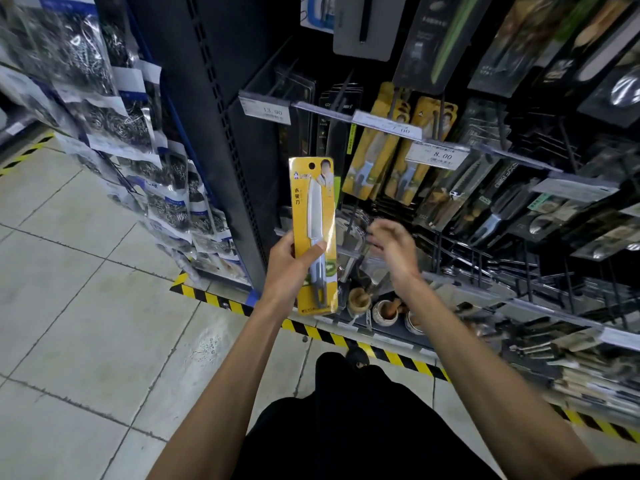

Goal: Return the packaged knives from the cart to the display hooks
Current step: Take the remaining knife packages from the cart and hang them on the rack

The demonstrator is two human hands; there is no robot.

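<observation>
In the head view, a yellow packaged knife [313, 233] is held upright in the left hand [289, 268], its hanging hole at the top and its handle end at the bottom. The grip is closed round the lower half of the card, with the thumb laid across the front and the fingers behind. The package is seen in front of the dark end panel [221, 98] of the shelving, left of the display hooks [434, 124], on which matching yellow packages [374, 157] are hung. The right hand [394, 251] is raised just beside the package, apart from it, and is blurred; its grip is slack, the fingers loosely bent toward the hooks, and nothing is seen in it. Price tags [438, 155] are clipped along the hook rails. Small mortars with pestles [360, 299] are set on the bottom shelf. Bags of metal scourers [121, 116] are hung at the left, and yellow-black tape [311, 329] is laid along the tiled floor [86, 289].
</observation>
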